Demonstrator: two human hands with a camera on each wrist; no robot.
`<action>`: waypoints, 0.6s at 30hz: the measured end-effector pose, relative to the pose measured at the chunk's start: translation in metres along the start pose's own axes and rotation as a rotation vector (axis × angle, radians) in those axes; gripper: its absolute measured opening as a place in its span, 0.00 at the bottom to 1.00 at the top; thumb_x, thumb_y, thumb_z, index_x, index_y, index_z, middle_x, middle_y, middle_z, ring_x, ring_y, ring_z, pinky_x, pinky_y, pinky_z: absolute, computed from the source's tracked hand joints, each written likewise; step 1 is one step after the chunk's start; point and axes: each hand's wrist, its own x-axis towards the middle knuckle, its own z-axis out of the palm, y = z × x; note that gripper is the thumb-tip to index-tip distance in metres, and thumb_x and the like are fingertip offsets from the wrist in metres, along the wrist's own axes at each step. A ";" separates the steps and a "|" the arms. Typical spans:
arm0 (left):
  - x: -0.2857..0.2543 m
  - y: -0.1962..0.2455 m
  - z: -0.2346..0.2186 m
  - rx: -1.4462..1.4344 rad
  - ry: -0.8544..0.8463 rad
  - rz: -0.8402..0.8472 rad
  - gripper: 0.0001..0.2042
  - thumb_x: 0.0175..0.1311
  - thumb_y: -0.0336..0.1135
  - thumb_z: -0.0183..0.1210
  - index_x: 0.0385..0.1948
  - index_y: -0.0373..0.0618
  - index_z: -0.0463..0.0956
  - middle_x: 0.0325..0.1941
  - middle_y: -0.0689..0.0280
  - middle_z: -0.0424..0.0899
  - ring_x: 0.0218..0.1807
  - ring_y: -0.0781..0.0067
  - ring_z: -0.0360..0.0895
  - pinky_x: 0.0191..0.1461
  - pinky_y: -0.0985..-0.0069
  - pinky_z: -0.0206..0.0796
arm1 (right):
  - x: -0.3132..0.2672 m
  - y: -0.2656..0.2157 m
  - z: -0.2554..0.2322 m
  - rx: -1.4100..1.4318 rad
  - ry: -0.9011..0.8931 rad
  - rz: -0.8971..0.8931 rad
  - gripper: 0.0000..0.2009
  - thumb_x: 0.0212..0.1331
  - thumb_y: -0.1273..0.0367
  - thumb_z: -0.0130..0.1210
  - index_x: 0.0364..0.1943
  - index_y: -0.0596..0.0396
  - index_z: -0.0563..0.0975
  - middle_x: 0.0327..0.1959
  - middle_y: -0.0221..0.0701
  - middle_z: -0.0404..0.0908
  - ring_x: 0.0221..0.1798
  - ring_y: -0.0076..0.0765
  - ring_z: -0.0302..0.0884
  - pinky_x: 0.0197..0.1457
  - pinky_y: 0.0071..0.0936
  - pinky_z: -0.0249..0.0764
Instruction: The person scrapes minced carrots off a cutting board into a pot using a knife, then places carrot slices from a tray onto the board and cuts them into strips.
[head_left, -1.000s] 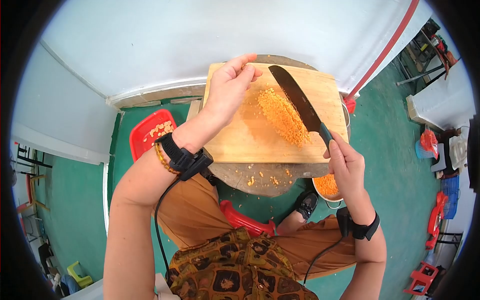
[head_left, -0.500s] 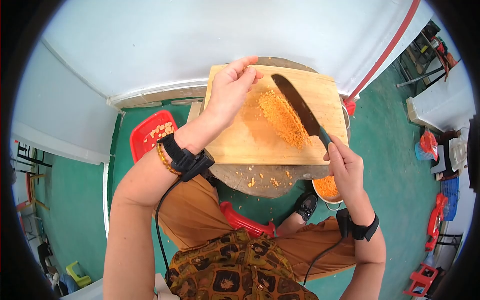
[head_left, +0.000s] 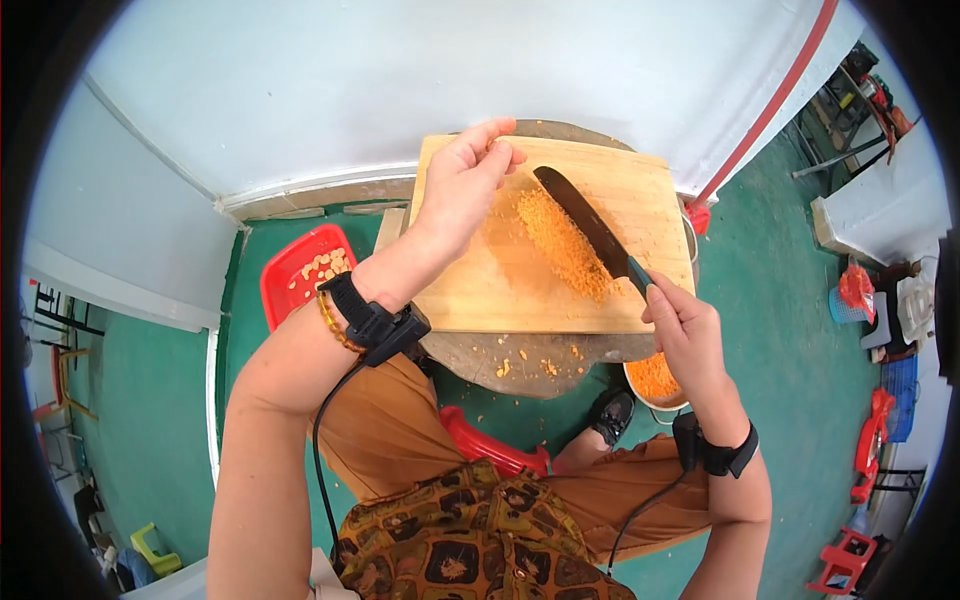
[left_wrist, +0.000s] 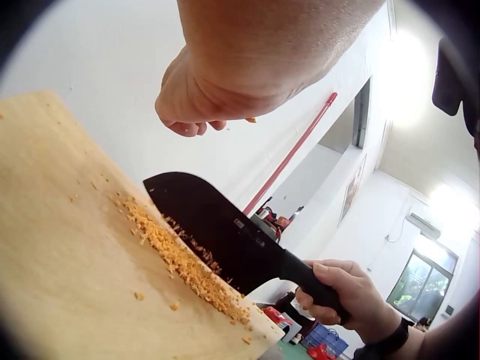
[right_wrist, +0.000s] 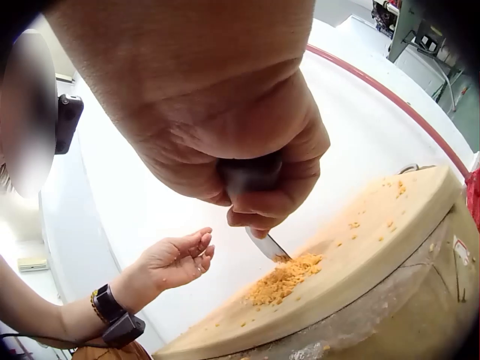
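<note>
Right hand (head_left: 687,335): fingers clasp the knife (head_left: 588,224), blade at orange crumbs (head_left: 560,248). Left hand (head_left: 462,192): fingers loosely bent, seemingly empty, raised near the board's (head_left: 475,300) far left corner.

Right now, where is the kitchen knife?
In the head view, the kitchen knife is in the right hand, over the cutting board, blade along the right side of the chopped orange-coloured bits.

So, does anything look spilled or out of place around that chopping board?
Yes, a small spill: orange crumbs lie on the wooden stump, off the near edge of the chopping board and apart from the main pile. Some bits also dot the green floor. Nothing looks clearly damaged.
</note>
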 end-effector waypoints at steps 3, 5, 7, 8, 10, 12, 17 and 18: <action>-0.001 0.001 -0.002 -0.008 0.008 -0.005 0.18 0.69 0.36 0.51 0.57 0.42 0.70 0.41 0.68 0.81 0.44 0.82 0.73 0.48 0.80 0.65 | -0.001 -0.002 0.002 0.031 0.044 -0.045 0.15 0.65 0.68 0.52 0.52 0.62 0.75 0.22 0.23 0.72 0.26 0.15 0.67 0.30 0.17 0.65; -0.002 0.000 -0.002 -0.003 0.012 -0.010 0.18 0.69 0.36 0.50 0.57 0.42 0.70 0.41 0.68 0.81 0.44 0.82 0.73 0.48 0.80 0.65 | -0.001 -0.001 0.004 0.024 0.036 -0.045 0.15 0.65 0.68 0.52 0.52 0.61 0.75 0.21 0.23 0.71 0.25 0.15 0.66 0.29 0.17 0.65; 0.000 0.000 -0.003 0.009 0.012 -0.009 0.18 0.69 0.37 0.51 0.57 0.42 0.70 0.41 0.68 0.81 0.44 0.82 0.73 0.48 0.80 0.65 | 0.002 -0.001 0.004 -0.019 -0.013 -0.005 0.15 0.65 0.68 0.52 0.52 0.61 0.75 0.21 0.23 0.72 0.25 0.15 0.66 0.28 0.17 0.65; 0.000 0.000 -0.002 0.003 0.006 -0.008 0.18 0.69 0.37 0.51 0.58 0.42 0.70 0.41 0.68 0.81 0.44 0.82 0.73 0.48 0.80 0.65 | 0.001 0.000 0.003 -0.010 0.006 -0.015 0.15 0.65 0.68 0.51 0.52 0.60 0.75 0.21 0.23 0.72 0.25 0.15 0.66 0.28 0.17 0.65; 0.001 -0.002 -0.003 -0.012 0.004 -0.008 0.18 0.69 0.37 0.51 0.58 0.42 0.70 0.41 0.68 0.81 0.44 0.82 0.73 0.48 0.80 0.64 | 0.002 -0.001 0.000 0.002 0.033 -0.037 0.15 0.65 0.67 0.51 0.52 0.60 0.76 0.21 0.23 0.72 0.24 0.15 0.65 0.27 0.17 0.64; 0.000 -0.001 -0.003 -0.010 0.001 -0.007 0.18 0.69 0.38 0.51 0.58 0.42 0.70 0.41 0.68 0.81 0.44 0.82 0.73 0.49 0.80 0.64 | 0.002 -0.006 -0.001 0.052 0.062 -0.036 0.15 0.65 0.67 0.51 0.52 0.60 0.76 0.21 0.23 0.72 0.24 0.15 0.65 0.27 0.17 0.64; 0.000 0.000 -0.002 -0.018 0.002 -0.004 0.18 0.69 0.38 0.51 0.58 0.42 0.70 0.42 0.68 0.81 0.44 0.82 0.73 0.49 0.80 0.64 | 0.007 0.005 -0.001 0.021 0.016 0.007 0.15 0.65 0.67 0.51 0.52 0.59 0.76 0.21 0.23 0.73 0.24 0.14 0.65 0.26 0.17 0.64; 0.002 -0.002 -0.004 -0.020 -0.002 -0.001 0.18 0.69 0.38 0.51 0.58 0.42 0.70 0.42 0.68 0.81 0.44 0.82 0.73 0.49 0.80 0.64 | 0.005 0.001 -0.001 0.025 0.028 0.008 0.15 0.65 0.67 0.51 0.52 0.59 0.76 0.21 0.23 0.73 0.24 0.13 0.65 0.26 0.17 0.64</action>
